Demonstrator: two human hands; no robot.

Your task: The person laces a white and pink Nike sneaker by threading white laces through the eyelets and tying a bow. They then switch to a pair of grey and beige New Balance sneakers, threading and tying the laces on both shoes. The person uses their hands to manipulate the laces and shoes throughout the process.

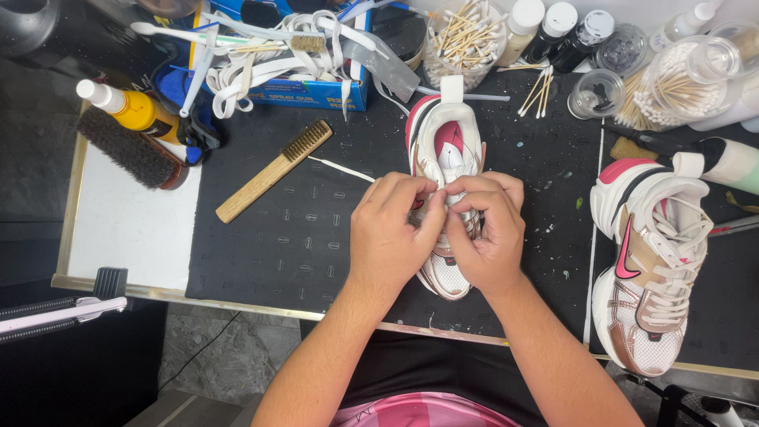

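White lace is pinched by the left hand and right hand, both closed tight over a pink-and-white sneaker set on the black mat, beside a wooden brush.

Bare mat between wooden brush and sneaker

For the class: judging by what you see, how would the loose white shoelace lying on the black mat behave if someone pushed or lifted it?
The white shoelace looks thin and flat, so it would probably flop and drape when lifted. Pushed, it would likely bend rather than slide whole. One end runs under the left hand, so it might tug.
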